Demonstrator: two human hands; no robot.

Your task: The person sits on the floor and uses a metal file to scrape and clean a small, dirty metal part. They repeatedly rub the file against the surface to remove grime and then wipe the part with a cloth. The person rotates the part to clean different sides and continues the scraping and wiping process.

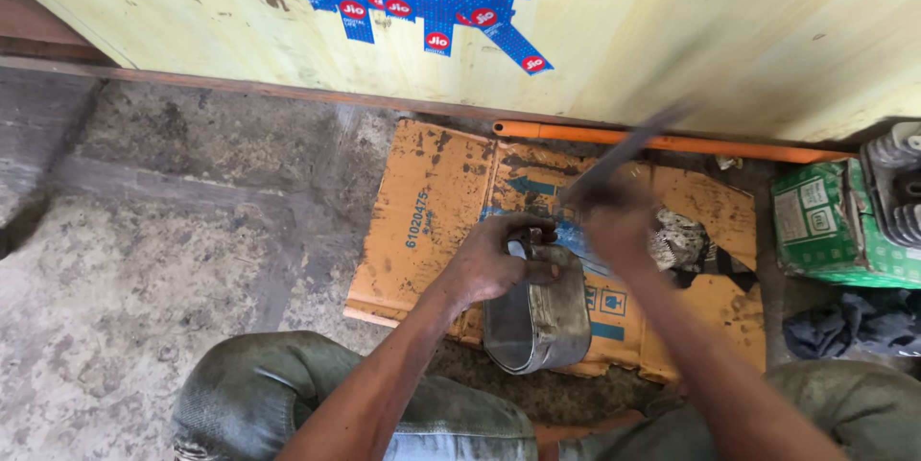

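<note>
I look down at my two bare hands over a flattened, oil-stained sheet of cardboard [422, 202] on a concrete floor [144, 231]. My left hand [494, 260] has its fingers clamped on the top of a greasy metal casing [537, 312], which stands on the cardboard's near edge between my knees. The casing's long axis runs up from the floor, tilted slightly towards me, and its open side faces left. My right hand [614, 226] is motion-blurred just right of the casing, fingers closed around a thin dark tool [624, 149] that slants up and right towards a yellow wall [672, 29]. An orange rod [672, 141] lies along the wall's base. Bare floor opens wide to the left. To the right, a green box [835, 226] and a finned engine part [897, 183] crowd the edge.
</note>
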